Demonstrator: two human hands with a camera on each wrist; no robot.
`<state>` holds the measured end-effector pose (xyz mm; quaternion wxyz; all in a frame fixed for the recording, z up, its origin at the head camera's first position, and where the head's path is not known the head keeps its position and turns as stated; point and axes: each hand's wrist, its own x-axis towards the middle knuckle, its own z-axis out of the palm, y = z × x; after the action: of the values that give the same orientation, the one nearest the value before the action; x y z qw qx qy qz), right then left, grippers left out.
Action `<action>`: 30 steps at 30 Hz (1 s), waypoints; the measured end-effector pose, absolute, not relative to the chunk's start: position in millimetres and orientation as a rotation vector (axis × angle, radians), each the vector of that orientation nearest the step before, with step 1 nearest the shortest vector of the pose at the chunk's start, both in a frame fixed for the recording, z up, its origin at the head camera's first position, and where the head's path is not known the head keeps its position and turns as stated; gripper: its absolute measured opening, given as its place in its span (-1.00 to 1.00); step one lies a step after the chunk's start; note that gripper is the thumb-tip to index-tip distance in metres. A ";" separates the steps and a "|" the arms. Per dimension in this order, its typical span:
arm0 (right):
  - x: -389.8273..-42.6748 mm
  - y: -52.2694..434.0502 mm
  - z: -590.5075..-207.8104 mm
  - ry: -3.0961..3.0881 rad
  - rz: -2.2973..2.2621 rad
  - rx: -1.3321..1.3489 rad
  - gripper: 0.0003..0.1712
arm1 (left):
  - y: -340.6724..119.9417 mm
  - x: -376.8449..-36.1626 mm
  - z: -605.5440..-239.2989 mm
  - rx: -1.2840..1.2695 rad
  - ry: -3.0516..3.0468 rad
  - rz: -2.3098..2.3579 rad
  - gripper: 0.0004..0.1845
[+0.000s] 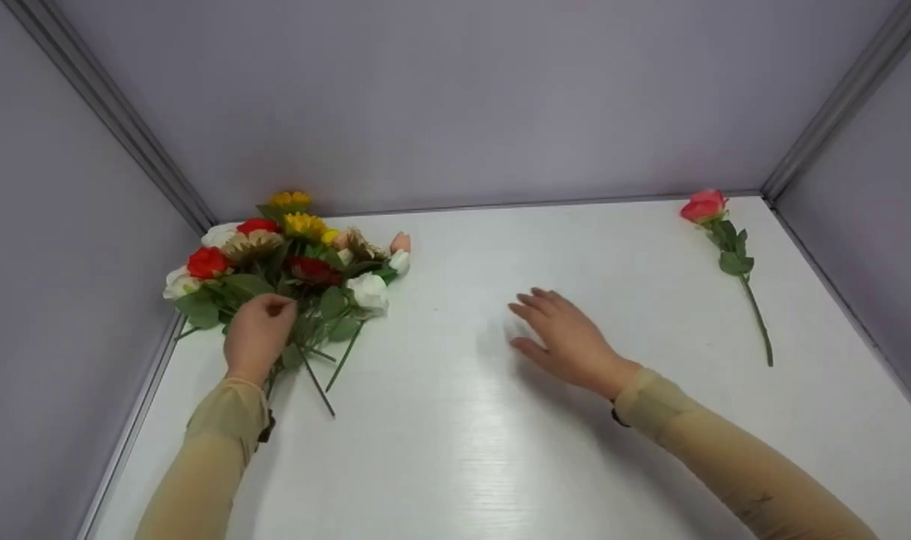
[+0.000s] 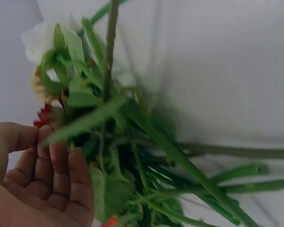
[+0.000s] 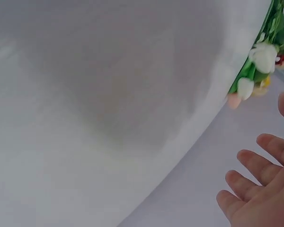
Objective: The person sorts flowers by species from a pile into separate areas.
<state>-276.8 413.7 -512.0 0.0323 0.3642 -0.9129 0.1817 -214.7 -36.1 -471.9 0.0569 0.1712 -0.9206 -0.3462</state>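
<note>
On the left of the table lies a heap of artificial flowers (image 1: 305,225), with red, white, yellow and tan blooms. My left hand (image 1: 260,334) is over its stems, thumb and index finger brought together. In the left wrist view they pinch the tip of a long green leaf (image 2: 87,123); the exact contact is partly hidden. Crossing stems (image 2: 180,161) lie beside the fingers. My right hand (image 1: 568,341) hovers above the middle of the table, fingers spread and holding nothing. A single pink rose (image 1: 705,206) with a leafy stem lies at the far right, apart from both hands.
The white table (image 1: 455,435) is bounded by a grey back wall (image 1: 485,97) and side panels. Several loose stem ends (image 1: 320,386) jut from the heap toward the front. A white rose (image 1: 368,292) marks the heap's right side.
</note>
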 end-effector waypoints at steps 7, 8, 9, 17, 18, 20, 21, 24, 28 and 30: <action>-240.9 339.5 -508.4 -2.726 0.390 1.510 -0.29 | -70.1 -213.0 -477.0 0.703 -2.842 -1.157 -0.61; -237.5 331.0 -508.5 -2.700 0.379 1.549 -0.29 | -71.3 -214.4 -479.1 0.718 -2.848 -1.154 -0.62; -234.4 323.4 -508.3 -2.680 0.370 1.582 -0.29 | -72.2 -215.8 -481.1 0.737 -2.849 -1.155 -0.62; -226.4 300.3 -509.3 -2.598 0.378 1.636 -0.34 | -69.7 -228.0 -484.7 0.775 -2.907 -1.146 -0.49; -226.5 300.6 -509.8 -2.596 0.377 1.635 -0.35 | -69.7 -228.2 -485.1 0.773 -2.908 -1.152 -0.49; -226.9 302.3 -510.9 -2.597 0.376 1.634 -0.35 | -70.1 -228.3 -486.1 0.780 -2.904 -1.173 -0.49; -227.2 303.2 -511.6 -2.597 0.377 1.633 -0.35 | -70.5 -227.9 -486.7 0.785 -2.894 -1.197 -0.49; -227.8 307.0 -513.8 -2.603 0.383 1.626 -0.36 | -72.6 -226.1 -487.9 0.815 -2.819 -1.341 -0.50; -229.5 313.3 -516.0 -2.631 0.387 1.608 -0.37 | -76.7 -222.4 -486.8 0.883 -2.651 -1.618 -0.58; -230.8 317.1 -516.6 -2.660 0.389 1.593 -0.38 | -78.3 -220.2 -484.5 0.905 -2.580 -1.710 -0.66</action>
<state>-230.8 317.1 -516.6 0.0084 0.5097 -0.8513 0.1243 -220.2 -78.3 -484.5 -0.0417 0.2805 -0.7993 -0.5298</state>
